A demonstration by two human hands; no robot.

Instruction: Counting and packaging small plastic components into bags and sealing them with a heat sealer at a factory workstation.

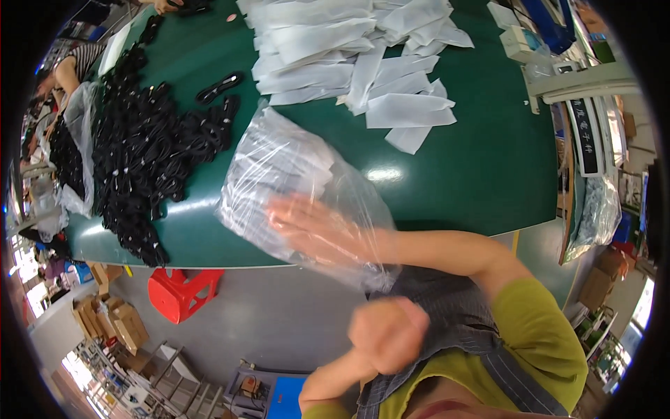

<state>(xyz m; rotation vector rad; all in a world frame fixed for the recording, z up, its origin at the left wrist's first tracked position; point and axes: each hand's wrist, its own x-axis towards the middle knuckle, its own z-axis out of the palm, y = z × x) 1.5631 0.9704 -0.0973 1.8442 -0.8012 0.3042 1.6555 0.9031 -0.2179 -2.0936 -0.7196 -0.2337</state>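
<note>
A clear plastic bag lies near the table's front edge with white flat packets inside it. My right hand is inside the bag, its fingers stretched out flat against the packets. The film covers this hand up to the wrist. Below the bag's mouth, in front of my apron, my left hand is raised. It looks rounded and is smeared by motion, so its fingers and anything in them cannot be made out.
A large pile of white packets covers the table's far middle. Bundled black cables are heaped on the left, with one loose bundle beside them. A red stool stands below the front edge. Another person works at far left.
</note>
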